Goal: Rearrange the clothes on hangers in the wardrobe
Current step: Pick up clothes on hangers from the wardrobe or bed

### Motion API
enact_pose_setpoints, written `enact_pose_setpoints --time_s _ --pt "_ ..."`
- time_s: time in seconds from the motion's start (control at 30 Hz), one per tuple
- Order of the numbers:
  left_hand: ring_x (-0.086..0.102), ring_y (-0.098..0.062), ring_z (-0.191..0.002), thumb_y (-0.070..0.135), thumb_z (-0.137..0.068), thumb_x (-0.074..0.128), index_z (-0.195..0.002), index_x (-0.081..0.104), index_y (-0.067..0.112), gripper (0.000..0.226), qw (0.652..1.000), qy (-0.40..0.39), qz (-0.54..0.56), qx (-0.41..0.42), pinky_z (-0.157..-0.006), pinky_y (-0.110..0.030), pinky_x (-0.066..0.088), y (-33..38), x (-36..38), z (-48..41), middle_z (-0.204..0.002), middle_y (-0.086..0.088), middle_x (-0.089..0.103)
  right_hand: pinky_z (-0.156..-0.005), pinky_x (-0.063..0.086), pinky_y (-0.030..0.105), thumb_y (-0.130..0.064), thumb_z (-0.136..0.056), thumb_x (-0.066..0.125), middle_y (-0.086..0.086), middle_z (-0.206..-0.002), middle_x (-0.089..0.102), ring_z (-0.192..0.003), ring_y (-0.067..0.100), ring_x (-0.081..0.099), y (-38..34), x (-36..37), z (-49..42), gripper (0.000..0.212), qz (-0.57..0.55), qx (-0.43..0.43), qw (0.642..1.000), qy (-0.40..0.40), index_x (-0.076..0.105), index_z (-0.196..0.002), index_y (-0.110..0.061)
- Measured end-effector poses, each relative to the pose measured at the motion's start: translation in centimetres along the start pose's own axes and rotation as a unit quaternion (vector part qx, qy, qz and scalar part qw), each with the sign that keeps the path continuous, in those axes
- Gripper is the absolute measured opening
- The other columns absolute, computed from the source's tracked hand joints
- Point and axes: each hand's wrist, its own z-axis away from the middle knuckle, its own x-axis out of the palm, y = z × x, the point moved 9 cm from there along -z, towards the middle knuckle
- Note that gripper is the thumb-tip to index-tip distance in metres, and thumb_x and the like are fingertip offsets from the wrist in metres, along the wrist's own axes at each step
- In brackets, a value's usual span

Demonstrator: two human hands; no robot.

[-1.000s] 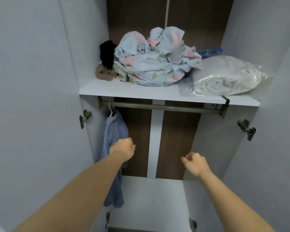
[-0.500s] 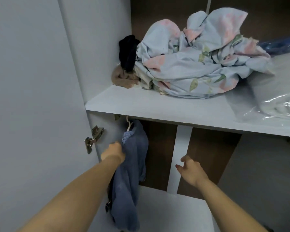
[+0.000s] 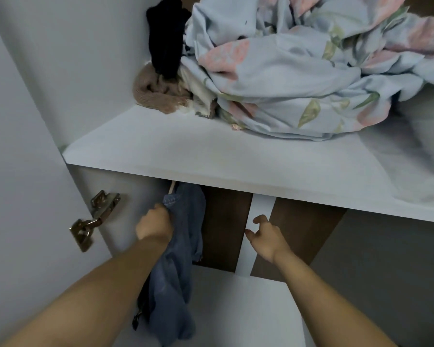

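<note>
A blue denim garment (image 3: 183, 234) is seen hanging from a pale hanger (image 3: 172, 189) at the far left of the lower wardrobe compartment, just beneath the white shelf board (image 3: 211, 159). Only a short piece of the hanger is visible under the shelf edge; the rail is hidden. The garment is held by the left hand (image 3: 154, 225), whose fingers are curled into the fabric just below the collar. The cloth hangs down past the left forearm, and something dark is glimpsed behind its lower part, too unclear to identify.

The right hand (image 3: 267, 236) is raised in front of the brown back panel (image 3: 223, 226) and its white vertical strip (image 3: 259, 209). It is loosely spread, with thumb and fingers parted, and nothing is held in it. It is kept apart from the garment.

On the shelf, a crumpled pale blue floral sheet (image 3: 298, 71) is piled, with a black cloth item (image 3: 166, 33) and a tan knitted item (image 3: 156, 93) tucked against its left side. A metal door hinge (image 3: 93, 219) is fixed to the left wardrobe wall, beside the left hand
</note>
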Motion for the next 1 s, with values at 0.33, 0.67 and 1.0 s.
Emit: enact_pose_setpoints --time_s 0.33,0.67,1.0 --pt "0.06 -0.038 -0.086 0.016 -0.1 0.036 -0.097 0.045 0.004 0.015 0.988 0.083 0.108 0.068 -0.063 -0.036 0.038 2.0 -3.9 2.7 -0.096 -0.022 0.062 -0.087 0.052 0.039 -0.037 -0.094 0.052 0.011 -0.111 0.062 -0.098 0.028 0.061 -1.8 -1.6 1.0 0.048 0.006 -0.023 1.0 0.008 0.035 -0.135 -0.018" --pt "0.051 -0.021 -0.066 0.024 -0.101 0.039 -0.086 0.037 0.015 0.018 0.977 0.067 0.117 0.163 -0.054 -0.032 0.036 3.3 -6.2 12.2 -0.071 0.002 0.049 -0.086 0.054 0.034 -0.054 -0.092 0.049 0.005 -0.114 0.06 -0.1 0.021 0.062 -5.7 -2.0 8.0 0.058 -0.143 -0.077 0.987 0.01 0.043 -0.133 -0.014" --pt "0.059 -0.016 -0.073 0.036 -0.1 0.041 -0.09 0.039 0.02 0.019 0.954 0.005 0.105 0.28 -0.062 -0.024 0.039 7.7 -4.1 28.9 -0.089 -0.002 0.063 -0.078 0.058 0.049 -0.042 -0.087 0.064 0.017 -0.102 0.065 -0.095 0.03 0.064 -2.0 -1.5 19.2 0.031 -0.35 0.009 0.937 0.005 0.055 -0.101 -0.016"
